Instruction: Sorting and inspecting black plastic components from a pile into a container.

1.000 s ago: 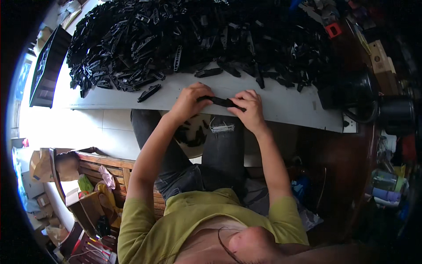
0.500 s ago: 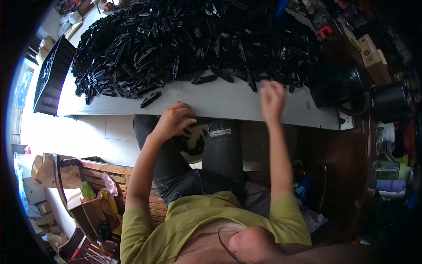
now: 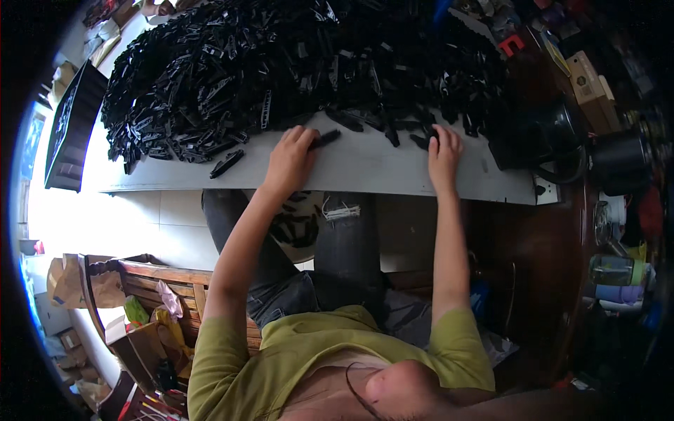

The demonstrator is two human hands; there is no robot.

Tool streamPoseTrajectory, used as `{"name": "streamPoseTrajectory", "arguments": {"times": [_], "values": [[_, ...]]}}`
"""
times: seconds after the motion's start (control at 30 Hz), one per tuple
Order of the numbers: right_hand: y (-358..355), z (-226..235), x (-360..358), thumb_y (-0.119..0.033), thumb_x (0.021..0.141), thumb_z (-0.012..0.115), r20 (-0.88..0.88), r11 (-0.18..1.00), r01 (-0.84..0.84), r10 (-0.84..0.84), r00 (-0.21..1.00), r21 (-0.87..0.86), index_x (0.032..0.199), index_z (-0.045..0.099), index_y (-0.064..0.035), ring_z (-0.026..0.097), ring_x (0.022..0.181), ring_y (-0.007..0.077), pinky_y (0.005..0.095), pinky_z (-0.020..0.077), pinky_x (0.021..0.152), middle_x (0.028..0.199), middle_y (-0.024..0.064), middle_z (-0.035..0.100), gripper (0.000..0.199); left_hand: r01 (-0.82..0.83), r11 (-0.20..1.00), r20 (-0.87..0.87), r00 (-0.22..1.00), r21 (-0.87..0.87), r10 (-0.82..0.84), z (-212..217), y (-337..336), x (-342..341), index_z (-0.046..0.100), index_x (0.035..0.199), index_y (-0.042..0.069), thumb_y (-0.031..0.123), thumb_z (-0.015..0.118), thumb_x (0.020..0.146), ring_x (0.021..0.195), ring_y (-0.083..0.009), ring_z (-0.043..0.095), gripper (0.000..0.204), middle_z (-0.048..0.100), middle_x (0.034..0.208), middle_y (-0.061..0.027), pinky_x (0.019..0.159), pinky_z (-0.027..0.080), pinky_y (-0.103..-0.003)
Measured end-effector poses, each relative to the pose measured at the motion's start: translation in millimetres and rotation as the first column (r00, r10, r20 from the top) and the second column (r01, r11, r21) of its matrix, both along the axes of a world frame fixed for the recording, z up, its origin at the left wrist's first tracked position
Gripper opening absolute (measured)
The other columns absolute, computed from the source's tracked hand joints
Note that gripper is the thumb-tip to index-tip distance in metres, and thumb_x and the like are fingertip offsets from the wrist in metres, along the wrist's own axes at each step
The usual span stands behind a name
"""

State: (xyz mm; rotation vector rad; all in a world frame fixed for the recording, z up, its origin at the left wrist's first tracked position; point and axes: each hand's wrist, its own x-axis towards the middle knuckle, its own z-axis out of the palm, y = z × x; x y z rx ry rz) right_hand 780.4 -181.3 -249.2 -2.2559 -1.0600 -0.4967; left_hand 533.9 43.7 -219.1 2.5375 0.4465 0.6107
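Seated at grey worktop [image 3: 365,168]; both arms reach forward over its near edge. Huge heap of black plastic parts [image 3: 281,63] covers the far side, leaving a bare strip along the near edge, apparently as working room.

Left hand [image 3: 289,158]: fingers closed on one slim black strip [image 3: 324,139] at the heap's near fringe, the strip lying flat on the bare strip and pointing toward the heap.

Right hand [image 3: 444,151]: flat, fingers spread, tips on loose pieces at the heap's edge toward the right end; nothing clamped that I can see.

One stray piece [image 3: 226,163] lies apart near the left. Dark round pots [image 3: 562,133] stand at the right end.
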Motion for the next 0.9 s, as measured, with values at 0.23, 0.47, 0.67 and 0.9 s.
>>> {"name": "streamPoseTrajectory", "arguments": {"times": [0.23,0.47,0.67,0.9], "values": [[44,4,-85,-0.01,0.09,0.054,0.003,0.997,0.075,-0.075,0.997,-0.023,0.117,0.052,-0.0028,0.043,0.117,0.0364,0.0474,0.0321,0.102,0.12,0.0183,0.05,0.029,0.354,0.934,0.128,0.929,-0.038,-0.347,1,-46,-5,0.057,0.103,0.008,0.003,0.064,0.073,0.091,-0.0318,0.055,0.031,0.056,0.096,-0.0097,0.078,0.046,-0.042],[84,4,-115,-0.011,0.089,0.056,-0.051,0.998,0.041,-0.038,0.998,0.041,0.126,0.049,-0.0046,0.04,0.118,0.0406,0.0475,0.0338,0.102,0.124,0.0199,0.046,0.039,0.222,0.975,0.093,0.971,-0.006,-0.221,-2,-34,6,0.057,0.101,0.006,0.004,0.067,0.074,0.093,-0.0351,0.054,0.029,0.056,0.096,-0.0119,0.078,0.046,-0.044],[44,-9,-82,-0.021,0.097,0.048,-0.439,0.808,0.049,0.268,0.857,0.587,0.132,0.046,-0.0045,0.047,0.118,0.0327,0.0446,0.0355,0.102,0.125,0.0154,0.049,0.039,0.246,0.966,0.111,0.965,-0.079,-0.237,1,-25,-8,0.059,0.102,0.007,0.005,0.068,0.075,0.094,-0.0352,0.053,0.028,0.056,0.095,-0.0119,0.078,0.045,-0.045],[27,15,-115,-0.017,0.084,0.068,-0.176,0.987,0.147,-0.132,0.975,0.071,0.11,0.056,-0.0028,0.054,0.103,0.0288,0.0398,0.0447,0.089,0.111,0.0132,0.053,0.032,0.244,0.957,0.137,0.965,-0.156,-0.223,-4,-20,-18,0.06,0.1,0.006,0.003,0.069,0.072,0.092,-0.0323,0.054,0.03,0.058,0.095,-0.0101,0.08,0.046,-0.04]]}}
